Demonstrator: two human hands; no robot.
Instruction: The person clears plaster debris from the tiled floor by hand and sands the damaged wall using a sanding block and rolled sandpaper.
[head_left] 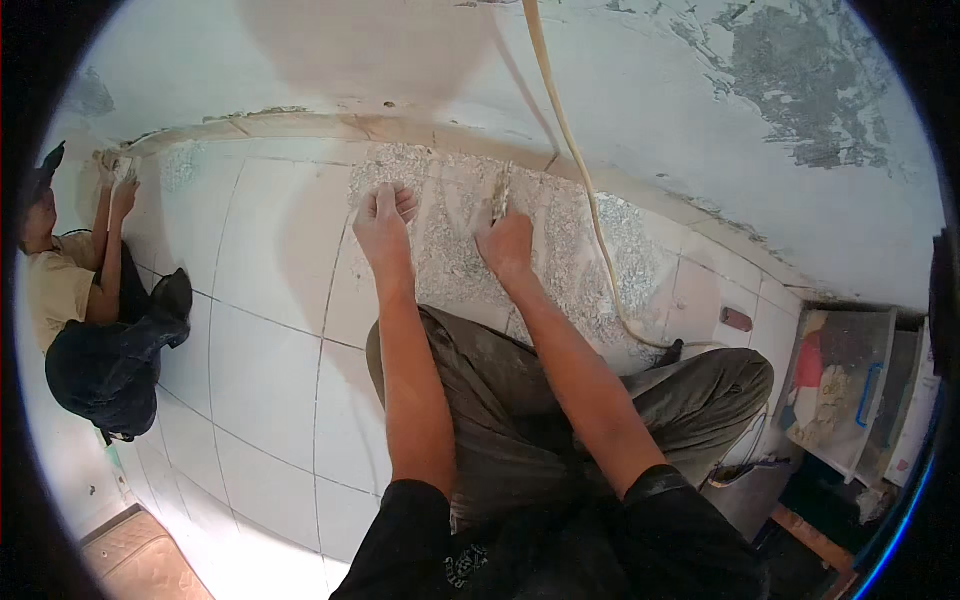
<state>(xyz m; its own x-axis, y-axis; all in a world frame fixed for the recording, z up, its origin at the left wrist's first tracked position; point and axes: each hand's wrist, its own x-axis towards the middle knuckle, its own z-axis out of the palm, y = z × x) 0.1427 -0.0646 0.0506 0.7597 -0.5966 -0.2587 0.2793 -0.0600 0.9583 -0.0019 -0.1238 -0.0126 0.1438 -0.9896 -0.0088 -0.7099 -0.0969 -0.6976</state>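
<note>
1. Nearest the camera are the person's own black sleeves and bare forearms, which come up from the lower edge over dusty olive-grey trousers (pixel 500 400); the legs are folded on the floor.

2. Just beyond the knees lies the floor of large white square tiles (pixel 260 380), with thin dark joints between them.

3. One tile ahead is a speckled grey patch of roughened tile surface (pixel 450 260), covered in pale flecks; both hands rest on it.

4. The left hand (pixel 383 222) is closed into a loose fist, knuckles up, pressed against the near left part of the speckled patch. Whether it grips anything cannot be told.

5. The right hand (pixel 507 243) is curled tight around a slim metal scraping tool (pixel 500 192), whose tip points away from the person and touches the speckled patch near the wall.

6. A pale cream hose (pixel 575 160) hangs down from the top edge, runs just right of the right hand and curves across the tiles toward the right knee.

7. Beyond the hands, a tan border strip (pixel 300 125) meets the whitish plastered wall (pixel 650 80), which has a flaked grey area at upper right.

8. Far left, another person in a beige shirt (pixel 55 285) crouches with both hands raised to the same floor edge.

9. At the right edge stands a pale plastic box (pixel 840 380) with dirty contents.
</note>
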